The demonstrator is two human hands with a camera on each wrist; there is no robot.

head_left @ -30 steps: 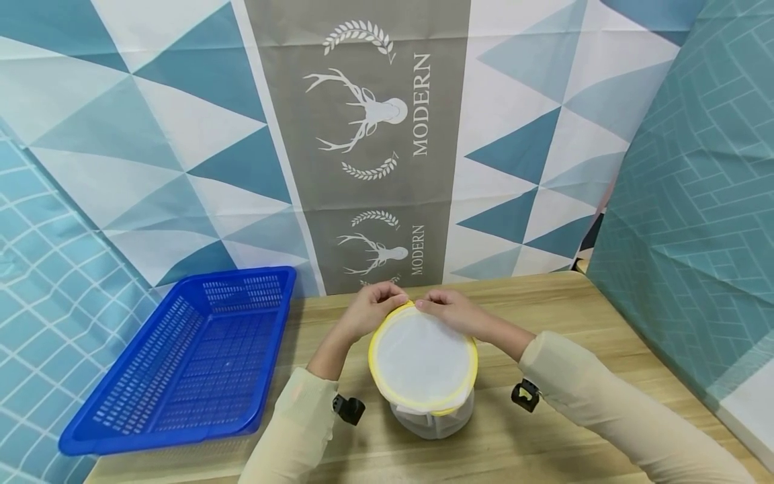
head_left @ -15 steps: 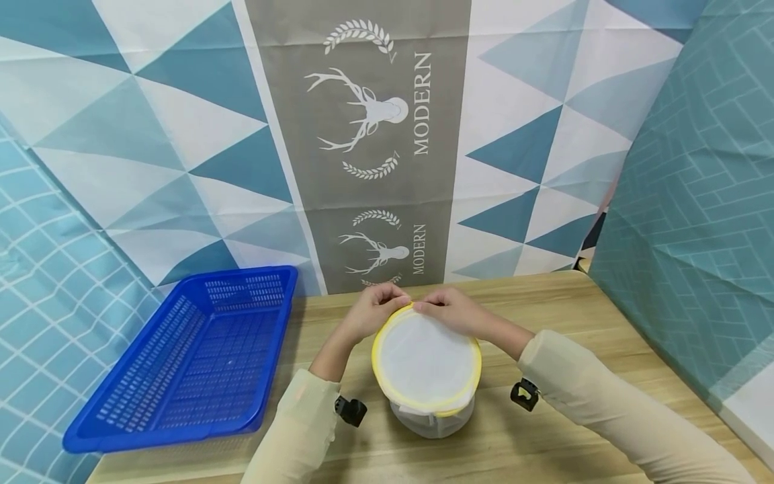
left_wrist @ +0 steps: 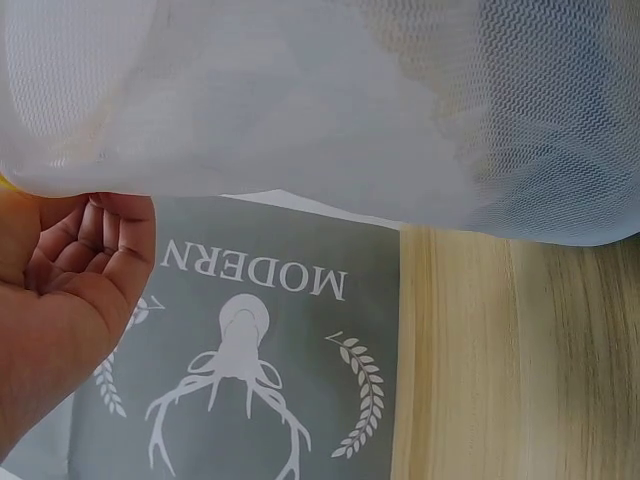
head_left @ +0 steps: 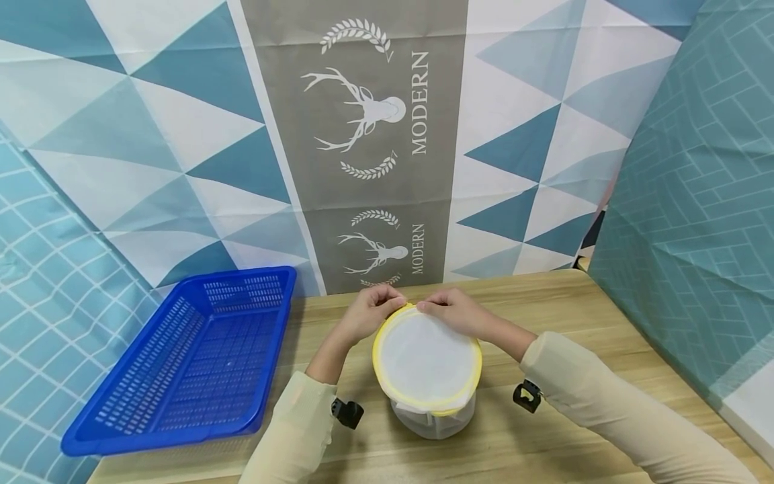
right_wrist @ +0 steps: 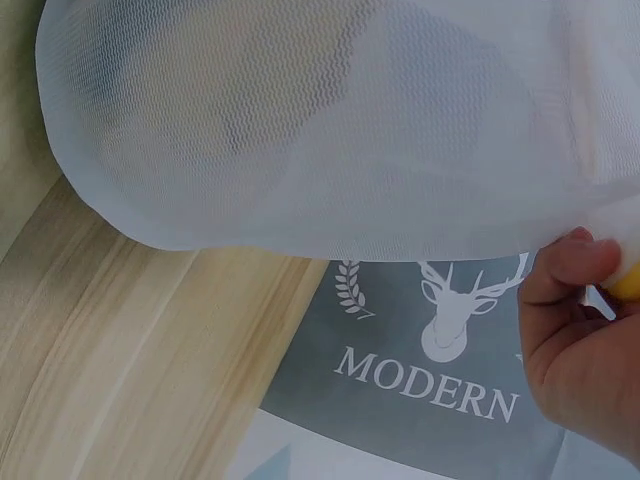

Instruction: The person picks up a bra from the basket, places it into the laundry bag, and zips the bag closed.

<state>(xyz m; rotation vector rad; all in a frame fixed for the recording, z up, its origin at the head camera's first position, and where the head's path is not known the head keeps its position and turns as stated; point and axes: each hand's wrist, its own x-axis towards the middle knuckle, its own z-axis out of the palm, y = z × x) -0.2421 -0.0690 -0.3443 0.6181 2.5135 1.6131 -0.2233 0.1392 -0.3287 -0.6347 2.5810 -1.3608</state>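
A round white mesh laundry bag with a yellow rim stands on the table, its flat top tilted toward me. My left hand pinches the rim at its far edge between thumb and fingers. Close beside it, my right hand pinches the same edge, thumb on top. Seen from the left wrist, the pale mesh side hangs above curled fingers. Bluish and tan patches show through the mesh in the right wrist view, where thumb and forefinger meet by the yellow edge.
To the left lies a blue plastic basket with slotted walls. The wooden table ends at a patterned backdrop behind the hands. Teal tile-print sheeting borders the right side. Dark wrist cameras hang below both cuffs.
The bag's top has shifted slightly to the right since the first frame. Both hands keep hold of the far rim, almost in the same place.
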